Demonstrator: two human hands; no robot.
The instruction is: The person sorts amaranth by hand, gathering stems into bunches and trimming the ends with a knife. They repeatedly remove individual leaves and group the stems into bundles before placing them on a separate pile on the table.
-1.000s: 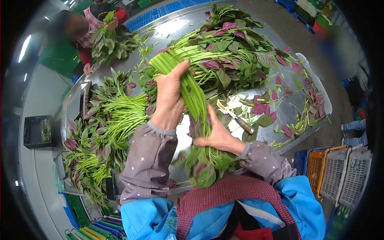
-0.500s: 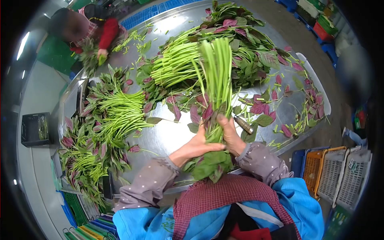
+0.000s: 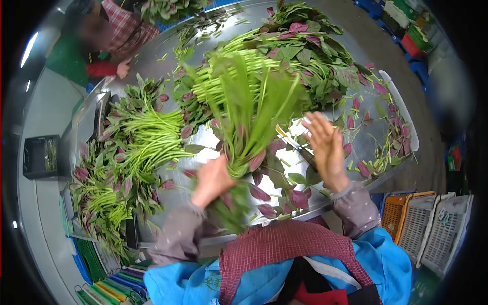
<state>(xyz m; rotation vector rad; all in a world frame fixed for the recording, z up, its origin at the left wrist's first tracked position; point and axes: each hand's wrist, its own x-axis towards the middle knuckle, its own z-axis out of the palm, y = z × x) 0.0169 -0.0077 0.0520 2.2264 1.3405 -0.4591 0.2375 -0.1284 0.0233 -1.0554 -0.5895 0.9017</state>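
Observation:
My left hand [image 3: 212,179] is closed around a bunch of amaranth [image 3: 244,122]. Its green stems point away from me and fan out, blurred by motion, while the leaves hang toward my apron. To the right, my right hand [image 3: 328,152] is off the bunch, palm turned inward and fingers stretched out. Just left of that hand lies a knife [image 3: 295,141] on the metal table, partly hidden by the fingers. Beyond the held bunch is a large pile of amaranth [image 3: 315,56], stems facing left. More amaranth bunches [image 3: 152,132] lie along the table's left side.
Loose purple leaves and stem cuttings [image 3: 391,137] litter the right end of the metal table [image 3: 203,201]. Across the table stands a co-worker [image 3: 129,30], one hand at the edge. Plastic crates [image 3: 417,223] stand at the right; a black crate [image 3: 41,157] is at the left.
My right hand has let go of the amaranth and moved right, opening. My left hand has carried the bunch left, and its stems have spread. The co-worker's bunch has moved to the top edge.

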